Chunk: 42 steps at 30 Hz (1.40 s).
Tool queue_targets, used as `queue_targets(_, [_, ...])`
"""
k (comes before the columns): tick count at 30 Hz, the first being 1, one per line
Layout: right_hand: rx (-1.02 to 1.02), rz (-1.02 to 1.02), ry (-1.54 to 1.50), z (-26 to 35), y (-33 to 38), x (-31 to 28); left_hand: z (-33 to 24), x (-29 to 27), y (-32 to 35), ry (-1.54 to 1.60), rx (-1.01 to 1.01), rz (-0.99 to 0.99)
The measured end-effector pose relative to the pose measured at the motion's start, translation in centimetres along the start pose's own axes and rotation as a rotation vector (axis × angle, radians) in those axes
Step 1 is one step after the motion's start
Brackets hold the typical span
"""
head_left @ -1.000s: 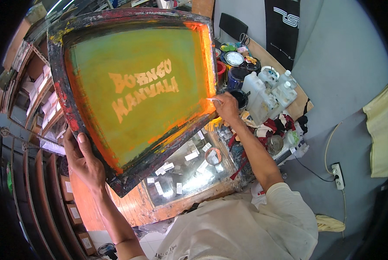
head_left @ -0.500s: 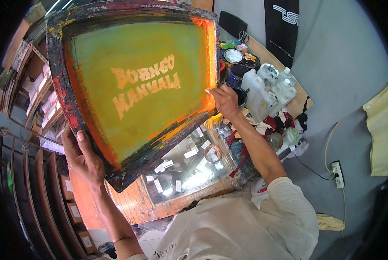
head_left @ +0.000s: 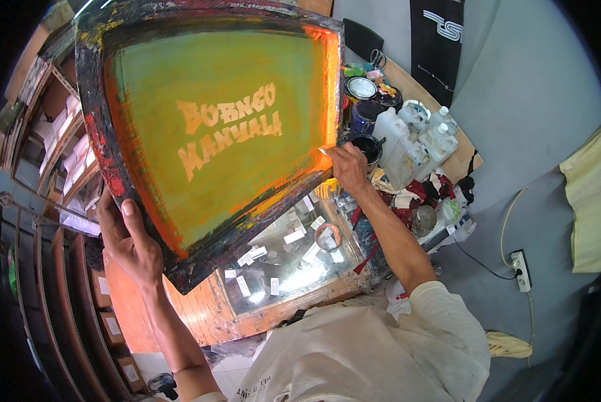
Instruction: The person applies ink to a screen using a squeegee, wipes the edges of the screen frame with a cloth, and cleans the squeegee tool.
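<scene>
The printing screen (head_left: 213, 127) is raised off the glass-topped table (head_left: 280, 268) and tilted up toward you, its green-yellow mesh carrying a pale lettered stencil at the centre and orange ink staining along the right and lower margins. The paint-crusted frame spans most of the upper view.

Your left hand (head_left: 129, 238) supports the lower-left corner of the frame: the thumb lies flat on the front face and the remaining fingers wrap behind, out of sight. Your right hand (head_left: 347, 167) sits at the lower-right edge of the mesh, fingers pressed together and pinching a small pale piece, apparently tape or a scrap, against the orange margin; its exact kind cannot be told.

Judged from this, the step in hand is inspection and edge work on the held screen. The next move calls for a steady left-hand grip while the right hand works along the margin without touching the stencil.

Below, the table bears scattered white labels. To the right stand open ink cans (head_left: 364, 100), white plastic bottles (head_left: 407, 137) and stained rags (head_left: 414, 194).
</scene>
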State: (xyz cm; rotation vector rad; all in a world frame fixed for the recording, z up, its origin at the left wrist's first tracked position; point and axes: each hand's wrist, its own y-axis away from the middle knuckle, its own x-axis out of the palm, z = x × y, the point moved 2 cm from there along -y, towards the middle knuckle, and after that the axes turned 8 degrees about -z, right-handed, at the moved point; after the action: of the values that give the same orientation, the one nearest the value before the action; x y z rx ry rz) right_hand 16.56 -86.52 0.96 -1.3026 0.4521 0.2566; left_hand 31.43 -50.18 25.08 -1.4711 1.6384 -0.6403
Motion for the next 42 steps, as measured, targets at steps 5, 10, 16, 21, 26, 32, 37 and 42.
queue_targets(5, [-0.025, 0.032, 0.031, 0.1, 0.8, -0.2, 0.0, 0.0, 0.0, 0.002, 0.024, -0.009])
queue_targets(10, [-0.058, 0.026, 0.021, 0.2, 1.1, -0.8, 0.0, 0.3, -0.1, -0.028, 0.068, -0.019])
queue_targets(16, [-0.149, 0.043, -0.044, 1.1, -0.2, -2.1, 0.4, 0.2, -0.3, 0.005, 0.048, 0.011])
queue_targets(21, [-0.275, 0.183, -0.041, 0.5, -0.5, -0.7, 0.8, 0.3, -0.3, 0.033, 0.034, 0.001])
queue_targets(26, [-0.264, 0.244, -0.042, -1.4, -0.5, -0.4, 0.5, 0.3, -0.3, 0.008, 0.073, -0.003])
queue_targets(32, [-0.143, 0.245, -0.076, -1.2, 0.4, -0.8, 0.0, 0.5, -0.4, 0.002, 0.098, -0.005])
queue_targets(37, [0.0, 0.253, -0.092, -0.7, 0.0, -2.0, 0.0, 0.5, -0.3, 0.037, 0.018, 0.033])
queue_targets(42, [-0.138, 0.171, -0.034, -0.2, -0.7, -0.9, 0.2, 0.4, -0.5, 0.008, 0.076, 0.034])
